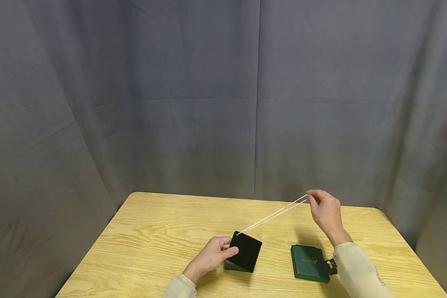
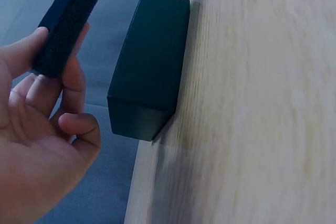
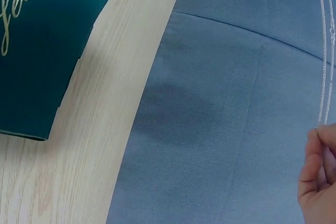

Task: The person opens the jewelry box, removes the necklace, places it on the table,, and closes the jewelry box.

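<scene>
My left hand (image 1: 210,257) grips a square black foam pad (image 1: 247,250) by its edge, thumb on its face. The left wrist view shows the pad edge-on, above a green box (image 2: 149,56) on the table. From the pad's upper corner a thin silvery chain (image 1: 272,216) runs doubled and taut up to my right hand (image 1: 327,212). There the fingertips pinch the chain's end, raised over the table's far part. In the right wrist view, a small ring shows on one strand of the chain (image 3: 323,51). How the chain meets the pad is too small to tell.
A green lid (image 1: 310,263) with gold lettering lies on the wooden table (image 1: 164,231), below my right hand. Beside it, partly behind the right sleeve, sits a small black item (image 1: 332,267) with a yellow mark. Grey curtains (image 1: 193,103) hang behind and at both sides.
</scene>
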### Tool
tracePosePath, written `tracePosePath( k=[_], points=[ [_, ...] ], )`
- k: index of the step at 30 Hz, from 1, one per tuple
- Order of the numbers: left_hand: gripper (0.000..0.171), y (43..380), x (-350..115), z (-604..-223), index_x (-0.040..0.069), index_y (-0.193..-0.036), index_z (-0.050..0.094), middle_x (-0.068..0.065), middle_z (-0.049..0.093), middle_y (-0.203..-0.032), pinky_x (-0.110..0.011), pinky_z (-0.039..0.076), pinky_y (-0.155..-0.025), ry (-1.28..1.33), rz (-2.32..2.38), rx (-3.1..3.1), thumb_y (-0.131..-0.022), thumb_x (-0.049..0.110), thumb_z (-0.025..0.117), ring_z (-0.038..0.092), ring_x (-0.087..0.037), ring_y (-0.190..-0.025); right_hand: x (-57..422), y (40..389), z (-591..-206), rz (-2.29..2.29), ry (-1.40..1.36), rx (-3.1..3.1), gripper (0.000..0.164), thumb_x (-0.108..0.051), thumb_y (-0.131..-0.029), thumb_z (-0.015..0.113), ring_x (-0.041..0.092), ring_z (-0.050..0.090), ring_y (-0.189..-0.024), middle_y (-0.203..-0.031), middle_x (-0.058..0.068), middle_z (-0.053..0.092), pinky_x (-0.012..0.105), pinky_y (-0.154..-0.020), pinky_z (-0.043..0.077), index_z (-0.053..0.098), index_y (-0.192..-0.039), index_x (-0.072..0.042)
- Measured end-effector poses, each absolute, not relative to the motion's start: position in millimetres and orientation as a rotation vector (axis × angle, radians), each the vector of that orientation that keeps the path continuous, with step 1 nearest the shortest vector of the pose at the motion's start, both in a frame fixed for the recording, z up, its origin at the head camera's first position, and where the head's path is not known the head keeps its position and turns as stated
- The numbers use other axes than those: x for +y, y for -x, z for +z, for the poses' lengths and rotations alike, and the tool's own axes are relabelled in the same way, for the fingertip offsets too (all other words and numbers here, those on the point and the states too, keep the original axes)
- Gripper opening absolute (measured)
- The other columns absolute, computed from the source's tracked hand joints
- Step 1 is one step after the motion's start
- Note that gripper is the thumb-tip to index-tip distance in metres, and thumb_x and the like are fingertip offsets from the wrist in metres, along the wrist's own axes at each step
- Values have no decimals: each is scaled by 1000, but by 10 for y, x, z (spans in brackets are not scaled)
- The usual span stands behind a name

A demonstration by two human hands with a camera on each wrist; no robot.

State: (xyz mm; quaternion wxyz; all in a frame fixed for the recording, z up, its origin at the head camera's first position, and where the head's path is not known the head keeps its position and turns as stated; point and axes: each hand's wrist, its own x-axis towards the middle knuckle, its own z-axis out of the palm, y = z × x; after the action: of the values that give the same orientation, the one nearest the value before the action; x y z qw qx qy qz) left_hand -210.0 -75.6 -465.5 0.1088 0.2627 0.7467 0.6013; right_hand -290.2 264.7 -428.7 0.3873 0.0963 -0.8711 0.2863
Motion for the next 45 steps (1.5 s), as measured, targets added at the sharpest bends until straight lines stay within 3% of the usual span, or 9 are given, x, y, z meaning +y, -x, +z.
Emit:
tracePosePath(
  k=[6, 10, 14, 17, 24, 31, 35, 42, 45],
  points=[
    [24, 2108, -749, -4666, -10, -78, 50, -1, 51, -65, -19, 31, -59, -781, 1772, 2171, -94, 6, 58, 35, -3, -56, 2639, 2915, -4269, 729, -223, -2189, 5, 0, -86, 65, 18, 51, -60, -72, 7, 61, 34, -54, 41, 70, -88, 0],
    [26, 2104, -754, -4665, -10, -77, 48, -2, 52, -64, -19, 31, -59, -788, 1779, 2170, -94, 6, 58, 35, -3, -56, 2639, 2923, -4258, 736, -204, -2185, 5, -1, -87, 64, 18, 50, -60, -71, 8, 61, 33, -54, 40, 69, -88, 0],
    [15, 2100, -755, -4668, -9, -95, 63, -13, 69, -82, -18, 44, -72, -783, 1800, 2127, -94, 5, 57, 58, -3, -70, 2638, 2918, -4246, 756, -181, -2201, 6, -2, -88, 63, 18, 52, -61, -73, 8, 62, 32, -54, 41, 69, -89, -1],
    [19, 2110, -755, -4699, -7, -106, 65, -19, 69, -93, -20, 46, -82, -782, 1807, 2113, -94, 4, 57, 65, -9, -84, 2636, 2913, -4240, 766, -169, -2211, 7, -2, -89, 62, 19, 53, -63, -75, 9, 63, 31, -55, 42, 69, -90, -1],
    [15, 2220, -747, -4896, -3, -101, 67, -15, 71, -90, -20, 45, -78, -783, 1787, 2138, -94, 6, 57, 62, -5, -78, 2629, 2936, -4237, 764, -137, -2186, 7, -3, -89, 62, 19, 53, -63, -74, 9, 63, 31, -56, 41, 69, -90, -1],
    [14, 2274, -790, -4960, 1, -92, 67, -9, 69, -77, -18, 35, -63, -809, 1738, 2185, -93, 13, 59, 41, -2, -58, 2686, 2941, -4226, 806, -101, -2185, 11, -6, -91, 61, 22, 55, -64, -75, 11, 63, 33, -60, 41, 69, -93, 1],
    [13, 2261, -854, -4983, -2, -96, 66, -12, 70, -83, -18, 40, -70, -773, 1746, 2168, -94, 8, 58, 52, 0, -66, 2788, 2922, -4195, 861, 4, -2197, 15, -8, -94, 56, 27, 56, -70, -80, 15, 63, 39, -70, 39, 67, -97, 2],
    [21, 2179, -876, -4766, -7, -80, 54, 0, 45, -60, -20, 28, -55, -754, 1752, 2235, -95, 8, 57, 28, -5, -53, 2869, 2923, -4212, 927, 10, -2287, 19, -13, -97, 54, 31, 58, -74, -84, 17, 64, 50, -85, 36, 66, -101, 2],
    [22, 2178, -869, -4758, -3, -79, 53, 2, 45, -61, -21, 32, -57, -705, 1746, 2245, -96, 11, 57, 33, -6, -55, 2893, 2908, -4268, 925, 31, -2318, 20, -13, -97, 53, 30, 58, -73, -84, 16, 64, 48, -82, 39, 66, -101, 1]
  ],
)
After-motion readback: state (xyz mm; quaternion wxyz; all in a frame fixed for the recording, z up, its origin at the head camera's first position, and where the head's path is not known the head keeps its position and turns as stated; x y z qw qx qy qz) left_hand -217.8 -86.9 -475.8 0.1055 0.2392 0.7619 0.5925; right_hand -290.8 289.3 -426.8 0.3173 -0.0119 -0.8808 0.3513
